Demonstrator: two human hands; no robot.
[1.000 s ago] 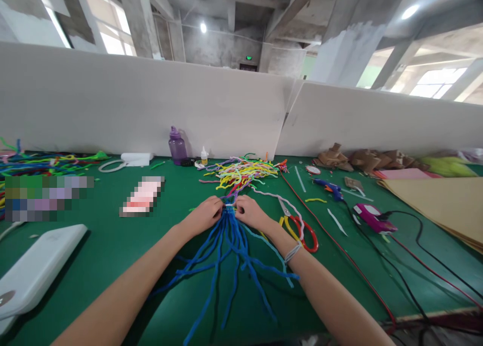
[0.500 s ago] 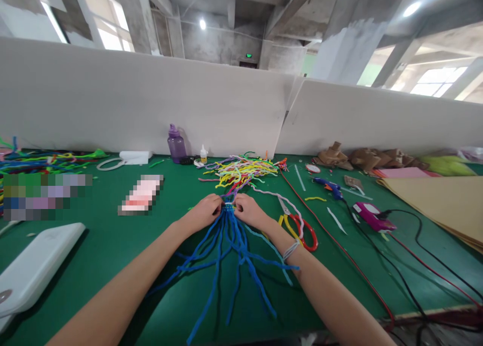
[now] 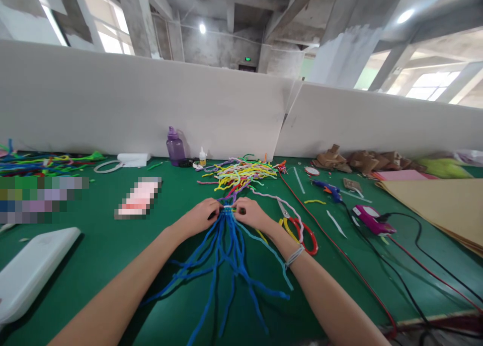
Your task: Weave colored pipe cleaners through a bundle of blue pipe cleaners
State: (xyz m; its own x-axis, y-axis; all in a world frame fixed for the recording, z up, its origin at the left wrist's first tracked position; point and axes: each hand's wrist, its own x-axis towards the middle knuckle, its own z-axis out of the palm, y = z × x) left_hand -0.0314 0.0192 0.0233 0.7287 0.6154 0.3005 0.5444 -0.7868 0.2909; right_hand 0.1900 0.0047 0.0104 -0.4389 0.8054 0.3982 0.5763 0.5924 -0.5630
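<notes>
A small woven piece of blue yarn-like fuzzy strands [image 3: 227, 211], with a white strand across its top, lies between my hands. My left hand [image 3: 204, 216] pinches its left edge with curled fingers. At the opposite edge, my right hand [image 3: 249, 215] is closed with thumb and fingertips together, a bit of yellow-green strand showing near them. Long loose blue ends [image 3: 215, 280] fan out toward me over the green table [image 3: 158, 245]. One lighter teal strand [image 3: 277, 258] runs under my right wrist. Purple strands lead from the woven piece toward the back.
Behind my hands lies a pile of colourful fuzzy strands [image 3: 241, 174]. Red-and-yellow-handled scissors [image 3: 310, 239] rest beside my right forearm. Farther right are a blue glue gun [image 3: 327, 189], a magenta device [image 3: 372, 220] and cables. A purple bottle [image 3: 175, 148] and a white device [image 3: 37, 265] stand left.
The loose blue ends have shifted slightly left and toward me. Both hands stay at the woven piece with small finger movements, and the view has tilted a little.
</notes>
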